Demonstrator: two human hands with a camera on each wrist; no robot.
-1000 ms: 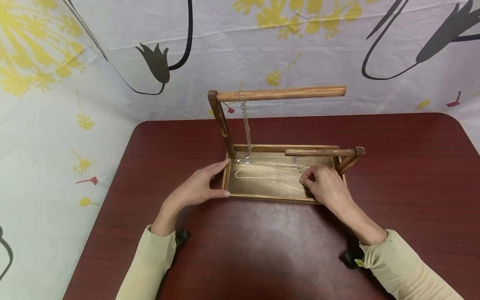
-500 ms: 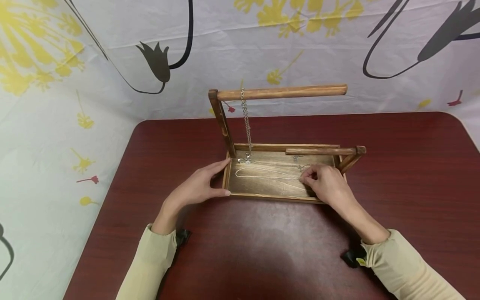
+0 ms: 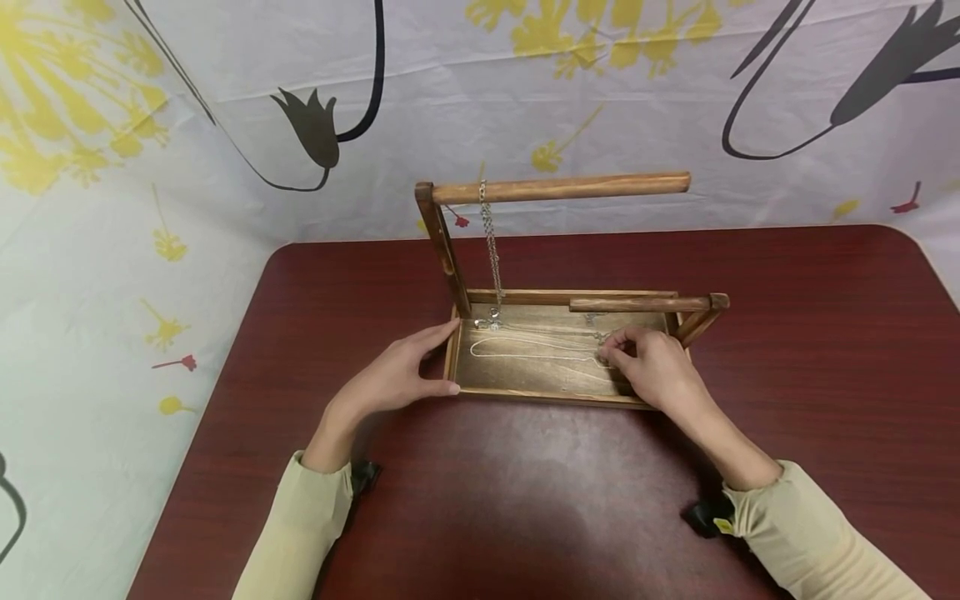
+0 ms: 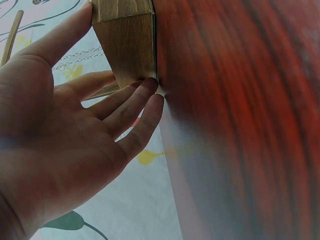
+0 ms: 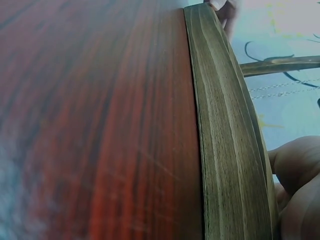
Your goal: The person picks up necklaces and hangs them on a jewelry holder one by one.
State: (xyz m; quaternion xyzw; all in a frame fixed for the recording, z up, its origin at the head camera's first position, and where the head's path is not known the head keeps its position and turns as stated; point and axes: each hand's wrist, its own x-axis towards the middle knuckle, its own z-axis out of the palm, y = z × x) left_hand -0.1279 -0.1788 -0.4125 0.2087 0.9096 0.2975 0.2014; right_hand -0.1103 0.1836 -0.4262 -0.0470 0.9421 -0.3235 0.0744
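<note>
A thin silver necklace (image 3: pixel 525 357) lies as a long loop on the floor of the wooden tray (image 3: pixel 555 397). At the loop's right end my right hand (image 3: pixel 656 371) pinches it between thumb and fingertips; the clasp area is hidden by the fingers. My left hand (image 3: pixel 390 371) rests against the tray's left end, thumb at the front corner, and the left wrist view shows its fingers (image 4: pixel 137 102) fairly straight against the wood. A thicker chain necklace (image 3: pixel 491 237) hangs from the upper wooden bar (image 3: pixel 562 187), its pendant (image 3: pixel 494 320) down by the tray.
The lower wooden bar (image 3: pixel 637 305) juts leftward over the tray's back right, close above the right hand. Another fine chain (image 3: pixel 600 337) lies near the right fingertips. The dark red table (image 3: pixel 525 492) spreads around the tray, with a patterned cloth (image 3: pixel 450 100) behind.
The right fingertips have shifted slightly within the tray, and the right end of the thin necklace has changed shape beneath them. My left hand has stayed in place.
</note>
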